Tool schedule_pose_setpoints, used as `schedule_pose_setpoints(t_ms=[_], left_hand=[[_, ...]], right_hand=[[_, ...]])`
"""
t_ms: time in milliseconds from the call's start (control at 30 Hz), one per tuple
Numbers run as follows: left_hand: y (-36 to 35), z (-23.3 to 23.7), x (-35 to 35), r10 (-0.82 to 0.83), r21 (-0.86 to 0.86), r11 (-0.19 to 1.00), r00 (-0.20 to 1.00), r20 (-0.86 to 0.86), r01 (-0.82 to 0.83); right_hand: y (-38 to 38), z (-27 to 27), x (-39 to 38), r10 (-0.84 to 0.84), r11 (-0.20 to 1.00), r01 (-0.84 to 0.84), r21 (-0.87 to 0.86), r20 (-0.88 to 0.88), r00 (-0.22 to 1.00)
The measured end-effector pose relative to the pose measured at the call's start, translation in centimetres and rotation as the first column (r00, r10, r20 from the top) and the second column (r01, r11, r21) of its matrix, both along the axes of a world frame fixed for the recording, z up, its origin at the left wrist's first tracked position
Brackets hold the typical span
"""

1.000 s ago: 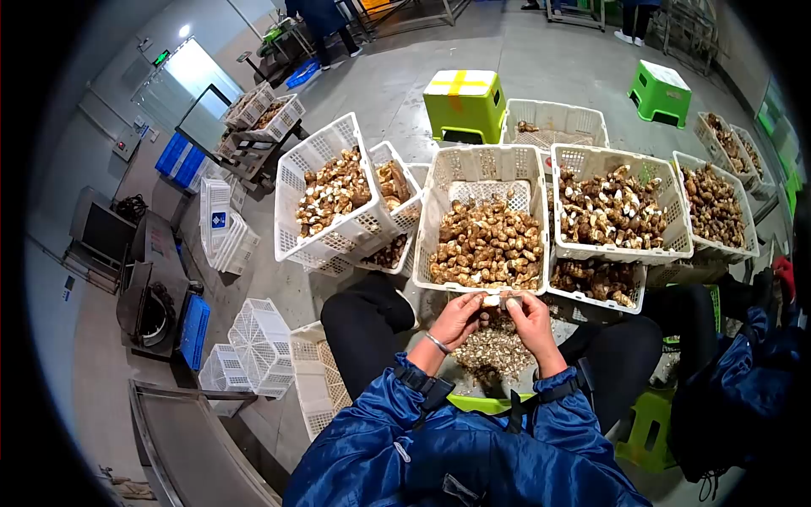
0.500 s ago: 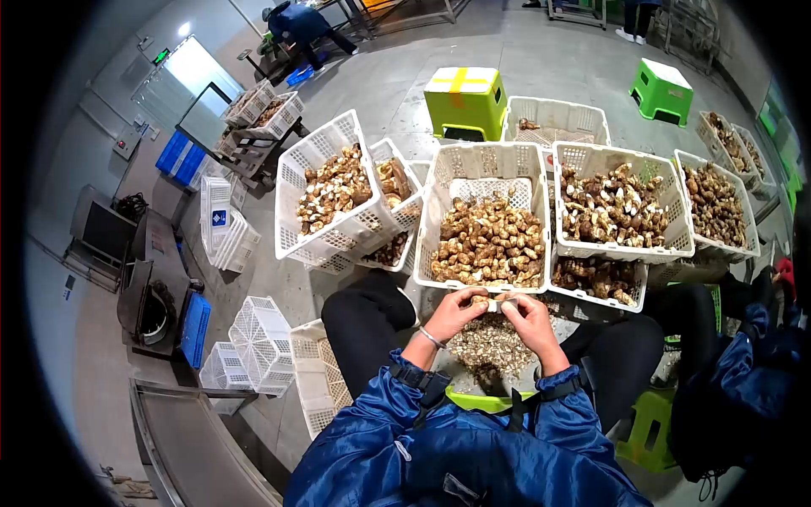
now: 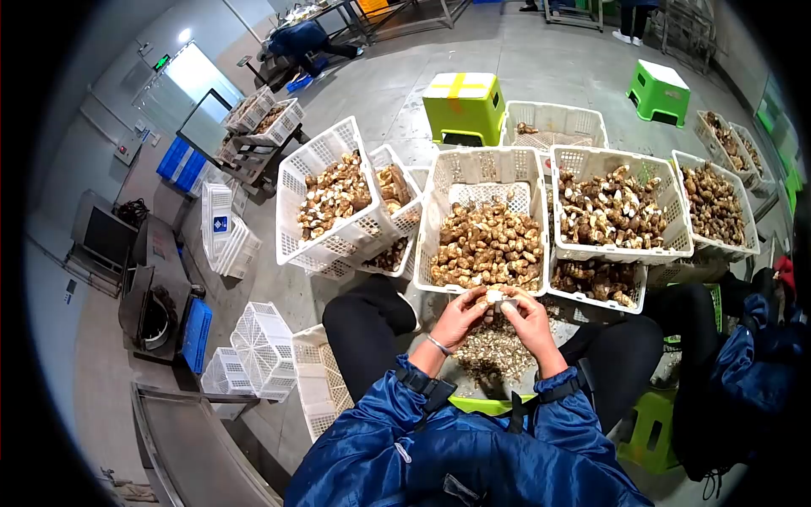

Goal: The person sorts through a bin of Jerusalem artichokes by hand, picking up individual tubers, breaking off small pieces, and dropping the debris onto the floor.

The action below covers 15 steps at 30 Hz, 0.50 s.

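My left hand point(image 3: 456, 322) is closed on a small mushroom piece point(image 3: 495, 296) with a pale cut face, at the near edge of the middle crate. Against it, my right hand point(image 3: 530, 324) pinches a small grey blade point(image 3: 508, 305). The hands almost touch. Just beyond them stands a white crate point(image 3: 421, 253) partly filled with brown mushrooms point(image 3: 486, 245). Below the hands, pale and dark trimmings point(image 3: 498, 355) lie heaped between my knees.
Crates of mushrooms stand at left point(image 3: 283, 211) and right point(image 3: 621, 252). Beyond are a yellow-green stool point(image 3: 463, 110) and a green stool point(image 3: 659, 93). A co-worker's blue sleeve point(image 3: 752, 363) is close on the right. Another person point(image 3: 300, 38) bends at the far left.
The mushroom piece now shows its pale face upward, and my left hand has tilted and shifted slightly right. The distant person bends lower. The view has shifted slightly.
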<state>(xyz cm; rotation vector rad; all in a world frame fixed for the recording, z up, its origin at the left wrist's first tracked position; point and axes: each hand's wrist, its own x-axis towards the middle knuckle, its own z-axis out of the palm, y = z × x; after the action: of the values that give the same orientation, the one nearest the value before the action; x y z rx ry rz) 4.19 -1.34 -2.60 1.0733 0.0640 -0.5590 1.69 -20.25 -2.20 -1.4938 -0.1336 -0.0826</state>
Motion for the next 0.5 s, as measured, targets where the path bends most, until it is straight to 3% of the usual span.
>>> schedule_pose_setpoints(t_ms=[67, 167, 200, 300, 333, 433, 500], left_hand=[[-0.3, -0.2, 0.0, -0.003, 0.045, 0.999, 1.0, 0.007, 0.002], [0.2, -0.6, -0.4, -0.014, -0.119, 0.993, 0.991, -0.133, -0.002], [0.1, -0.6, -0.3, -0.004, -0.166, 0.986, 0.99, -0.143, -0.02], [-0.2, -0.6, -0.4, 0.016, -0.135, 0.99, 0.991, -0.134, -0.034], [-0.5, -0.7, -0.5, 0.06, -0.045, 0.997, 0.992, -0.114, -0.065], [-0.9, -0.2, -0.8, 0.043, 0.042, 0.998, 0.993, -0.108, -0.038], [-1.0, -0.3, -1.0, 0.031, -0.057, 0.998, 0.992, -0.12, -0.038]], right_hand=[[0.2, 0.2, -0.1, -0.017, 1.0, 0.017, 0.001, 0.06, 0.998], [-0.6, 0.1, -0.1, 0.024, 0.995, -0.003, 0.095, -0.217, 0.976], [-0.7, -0.3, 0.0, 0.062, 0.97, 0.004, 0.243, -0.265, 0.962], [0.0, -0.8, 0.1, 0.014, 0.974, 0.032, 0.223, -0.2, 0.98], [-0.1, -0.4, -0.1, -0.041, 0.998, 0.046, 0.04, -0.123, 0.992], [0.1, 0.0, -0.2, -0.063, 0.997, 0.059, -0.048, -0.098, 0.993], [0.1, -0.4, 0.0, -0.028, 0.994, 0.047, 0.103, -0.182, 0.983]])
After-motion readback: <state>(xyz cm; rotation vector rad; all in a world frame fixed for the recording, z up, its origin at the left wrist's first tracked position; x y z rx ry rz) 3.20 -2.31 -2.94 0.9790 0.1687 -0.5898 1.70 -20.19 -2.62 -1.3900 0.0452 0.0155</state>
